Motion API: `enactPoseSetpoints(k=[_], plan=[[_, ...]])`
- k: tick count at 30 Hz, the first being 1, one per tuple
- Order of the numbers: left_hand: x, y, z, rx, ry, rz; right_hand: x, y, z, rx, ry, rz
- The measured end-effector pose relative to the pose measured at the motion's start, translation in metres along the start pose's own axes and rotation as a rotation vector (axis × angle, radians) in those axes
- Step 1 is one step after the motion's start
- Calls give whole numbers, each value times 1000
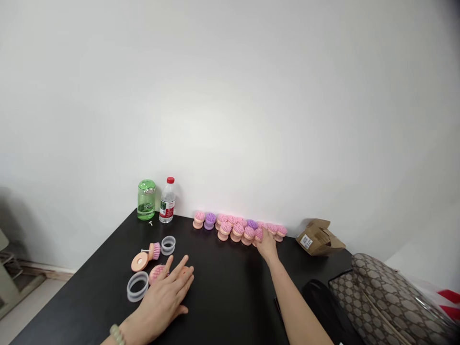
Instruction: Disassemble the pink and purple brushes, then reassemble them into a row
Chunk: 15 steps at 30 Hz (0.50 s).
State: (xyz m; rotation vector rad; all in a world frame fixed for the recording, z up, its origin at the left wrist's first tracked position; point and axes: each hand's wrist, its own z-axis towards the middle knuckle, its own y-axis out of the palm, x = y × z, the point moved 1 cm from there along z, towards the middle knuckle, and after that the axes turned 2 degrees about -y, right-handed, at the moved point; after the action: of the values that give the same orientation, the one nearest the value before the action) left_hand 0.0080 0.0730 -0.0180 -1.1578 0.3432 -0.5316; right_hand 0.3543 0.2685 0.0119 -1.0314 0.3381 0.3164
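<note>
My right hand (268, 244) reaches into the right end of a double row of small round brushes (237, 231), with pink and purple bristles on peach or purple bases. Its fingers touch a pink brush (258, 235), but I cannot tell whether they grip it. My left hand (161, 299) lies spread, fingers apart, over a loose pink bristle head (157, 273). Nearby are a clear plastic ring (137, 286), a second ring (168, 245), and a peach disc with a stem (140, 261) beside another pink bristle head (155, 250).
The black table (223, 297) ends at a white wall behind. A green bottle (146, 200) and a red-capped water bottle (167, 201) stand at its back edge. To the right are a torn cardboard box (318, 238), a black item (327, 311) and a patterned bag (381, 302).
</note>
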Motion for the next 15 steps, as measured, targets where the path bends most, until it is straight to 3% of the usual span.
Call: enactPoseSetpoints(k=[5, 8, 12, 15], plan=[[-10, 4, 2, -4, -171, 49, -9, -8, -19, -37, 125, 62], [-10, 2, -3, 59, -167, 64, -23, -19, -48, -75, 166, 140], [12, -8, 4, 133, -144, -75, -67, -26, -108, -136, 65, 335], [34, -19, 18, 104, -142, -271, -109, -26, -147, -230, -19, 536]])
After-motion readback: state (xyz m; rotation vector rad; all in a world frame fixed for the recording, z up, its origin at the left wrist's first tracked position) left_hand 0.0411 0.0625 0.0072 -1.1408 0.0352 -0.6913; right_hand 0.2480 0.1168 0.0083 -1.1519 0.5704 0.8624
